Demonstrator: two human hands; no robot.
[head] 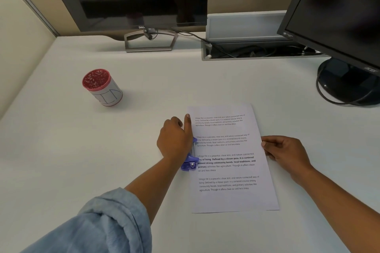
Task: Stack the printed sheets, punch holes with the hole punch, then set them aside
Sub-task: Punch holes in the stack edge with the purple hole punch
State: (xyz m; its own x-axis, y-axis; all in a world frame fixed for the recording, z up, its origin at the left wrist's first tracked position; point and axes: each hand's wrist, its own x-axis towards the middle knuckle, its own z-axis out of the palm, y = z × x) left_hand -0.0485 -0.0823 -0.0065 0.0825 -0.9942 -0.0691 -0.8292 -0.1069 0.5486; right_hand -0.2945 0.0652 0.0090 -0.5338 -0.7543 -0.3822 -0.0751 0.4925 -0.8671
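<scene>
I judge this the punching step: my left hand (175, 139) presses the purple hole punch (190, 162) onto the printed sheets (230, 162) on the surface (144, 129), my right hand (285, 150) pinches their far edge; next, a firm downward squeeze.

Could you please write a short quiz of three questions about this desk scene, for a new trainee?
1. True or false: the left hand rests on the purple hole punch at the left edge of the printed sheets.
2. What does the right hand hold? A) the red pen cup B) the right edge of the sheets C) a monitor cable
3. Fill in: the pen cup stands to the ____ of the sheets.

Key: 1 true; 2 B; 3 left
</scene>
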